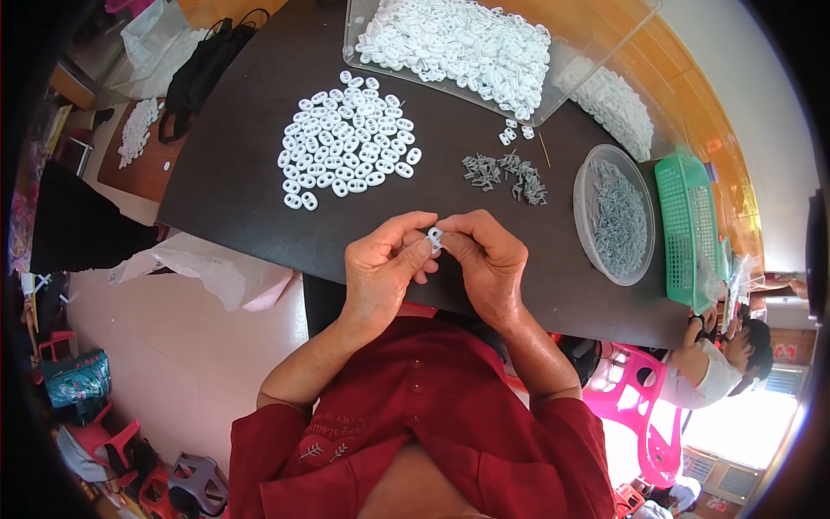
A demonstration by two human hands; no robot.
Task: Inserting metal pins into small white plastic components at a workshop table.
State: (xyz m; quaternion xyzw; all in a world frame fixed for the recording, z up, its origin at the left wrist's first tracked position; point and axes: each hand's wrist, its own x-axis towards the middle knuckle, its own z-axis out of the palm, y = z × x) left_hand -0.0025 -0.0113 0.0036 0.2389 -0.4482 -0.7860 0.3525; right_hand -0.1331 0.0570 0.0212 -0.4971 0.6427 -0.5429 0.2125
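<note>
White plastic piece (435,237) was held at frame centre, pinched between fingertips of both hands over the dark counter (233,182). Left hand (385,264) and right hand (488,259) were both closed on it, thumbs meeting. A spread of matching white pieces (346,138) was noted above, left of centre. Small grey parts (506,173) were scattered to the upper right; more were seen in a round clear bowl (586,221) beside a green basket (687,225). A clear tray (354,43) of white pieces was set at top.
</note>
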